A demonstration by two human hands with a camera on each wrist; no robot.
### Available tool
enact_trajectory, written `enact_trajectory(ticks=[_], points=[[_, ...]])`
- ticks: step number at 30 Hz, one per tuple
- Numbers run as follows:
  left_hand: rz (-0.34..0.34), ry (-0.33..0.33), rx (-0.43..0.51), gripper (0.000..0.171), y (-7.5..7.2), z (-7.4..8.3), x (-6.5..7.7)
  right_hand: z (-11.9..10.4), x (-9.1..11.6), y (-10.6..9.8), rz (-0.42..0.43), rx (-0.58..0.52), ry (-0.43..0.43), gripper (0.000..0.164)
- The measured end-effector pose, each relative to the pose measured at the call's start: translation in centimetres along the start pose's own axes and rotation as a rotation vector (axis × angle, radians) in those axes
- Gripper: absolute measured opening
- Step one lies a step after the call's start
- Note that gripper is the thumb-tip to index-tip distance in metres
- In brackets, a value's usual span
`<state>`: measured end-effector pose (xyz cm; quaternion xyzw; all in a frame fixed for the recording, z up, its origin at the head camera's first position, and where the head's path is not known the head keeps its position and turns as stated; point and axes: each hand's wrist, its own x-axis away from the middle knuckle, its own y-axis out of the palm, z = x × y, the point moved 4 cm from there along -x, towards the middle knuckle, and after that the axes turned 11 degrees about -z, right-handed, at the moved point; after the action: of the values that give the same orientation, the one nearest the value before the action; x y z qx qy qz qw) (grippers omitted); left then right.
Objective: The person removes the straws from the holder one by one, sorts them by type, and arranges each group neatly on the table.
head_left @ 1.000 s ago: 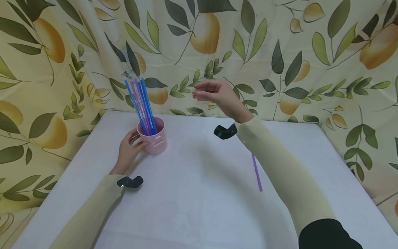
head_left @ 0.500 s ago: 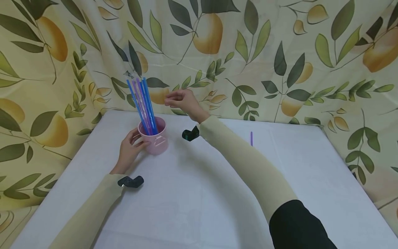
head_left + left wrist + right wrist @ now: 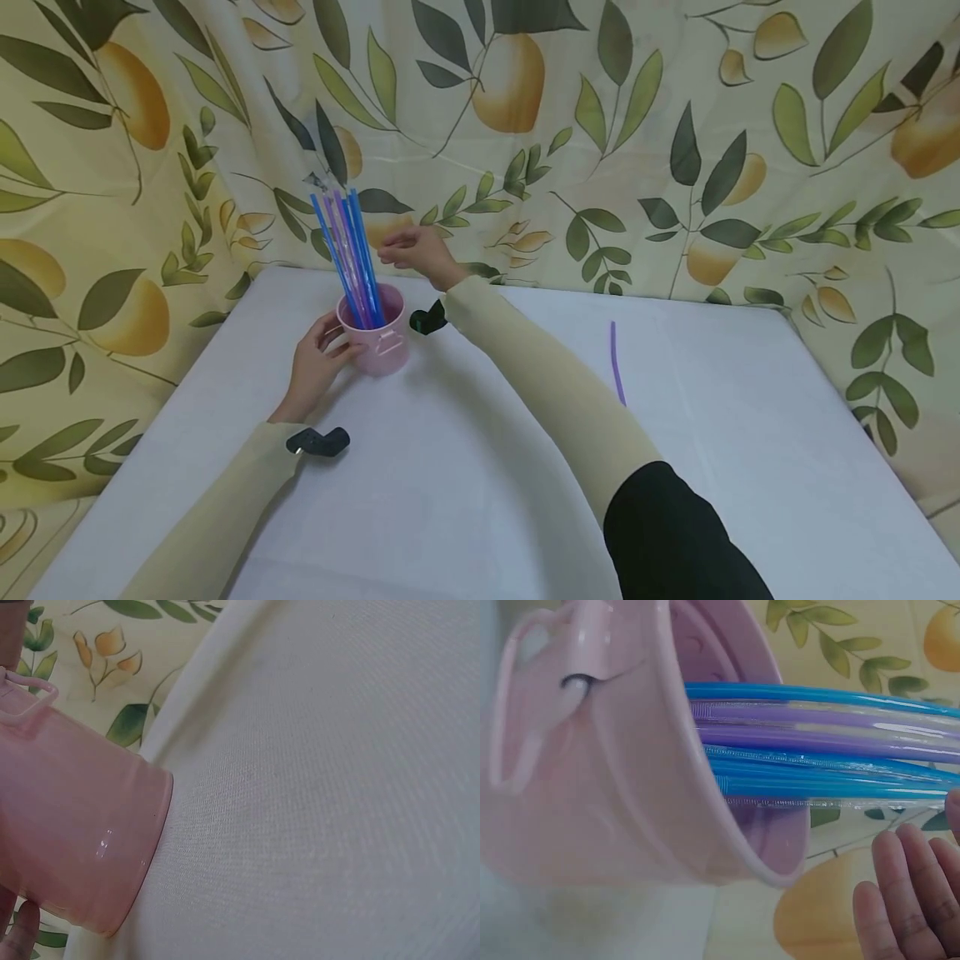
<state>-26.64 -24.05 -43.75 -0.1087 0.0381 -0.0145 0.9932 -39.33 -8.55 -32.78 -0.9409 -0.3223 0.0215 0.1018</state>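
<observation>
A small pink bucket (image 3: 381, 352) stands on the table at the left with several blue and purple straws (image 3: 347, 258) leaning in it. Some straws have clear wrapping, as the right wrist view shows. My left hand (image 3: 315, 367) holds the bucket's left side, thumb in front and fingers round behind. My right hand (image 3: 422, 252) hovers just right of the straws' upper part. Its fingers (image 3: 896, 892) are loosely extended beside the straws in the right wrist view, with nothing held between them. A single purple straw (image 3: 617, 362) lies on the table, partly hidden by my right sleeve.
The white-covered table (image 3: 720, 433) ends at a back edge against a fruit-and-leaf patterned cloth (image 3: 510, 150). A pink loop handle (image 3: 514, 712) sticks out from the bucket's side.
My right hand has moved left, from over the middle of the table to beside the straws. My left hand keeps its hold on the bucket, which stays in place.
</observation>
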Motion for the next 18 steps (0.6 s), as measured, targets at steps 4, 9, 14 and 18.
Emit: enact_trajectory(ticks=[4, 9, 14, 18], points=[[0.001, -0.009, -0.018, 0.073, 0.0, -0.1, 0.1, 0.2, -0.5, 0.5, 0.006, 0.009, 0.02, 0.028], [0.003, -0.011, -0.025, 0.073, 0.0, -0.2, 0.2, 0.5, -0.8, 1.1, 0.001, -0.007, 0.046, 0.027], [-0.007, -0.013, -0.036, 0.073, 0.0, -0.3, 0.1, 0.7, -0.8, 1.6, 0.006, 0.028, 0.082, 0.027], [-0.005, -0.019, -0.041, 0.073, 0.0, -0.5, 0.0, 0.9, -1.0, 1.9, 0.007, 0.045, 0.088, 0.026]])
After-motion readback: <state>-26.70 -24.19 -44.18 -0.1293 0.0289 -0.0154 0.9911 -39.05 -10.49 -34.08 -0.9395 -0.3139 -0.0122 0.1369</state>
